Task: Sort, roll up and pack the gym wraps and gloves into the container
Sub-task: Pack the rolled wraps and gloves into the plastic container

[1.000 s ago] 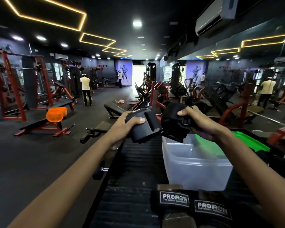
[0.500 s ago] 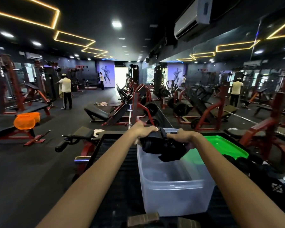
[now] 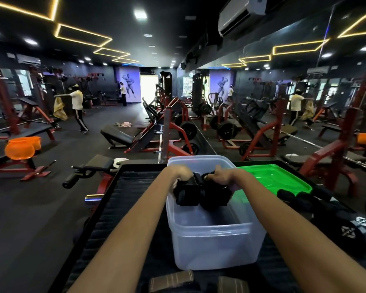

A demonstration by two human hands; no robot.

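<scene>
A clear plastic container [image 3: 213,248] stands on the black ribbed surface [image 3: 123,208] in front of me. Both my hands are inside its open top. My left hand [image 3: 181,173] grips one black gym glove [image 3: 187,194] and my right hand [image 3: 219,177] grips another black glove [image 3: 215,197], the two held side by side above the container's floor. My fingertips are hidden behind the gloves. Rolled black wraps [image 3: 304,200] lie to the right of the container, and wraps with striped ends [image 3: 171,281] lie at the near edge.
The container's green lid [image 3: 270,180] lies right of it. Black gloves with white logos [image 3: 355,229] sit at the far right. Red gym machines, benches and weight plates fill the floor beyond, a mirror wall runs along the right, and people stand far off at the left.
Both hands have lowered the two gloves from chest height down into the open container. The view has tilted down, so the container sits nearer the frame's centre.
</scene>
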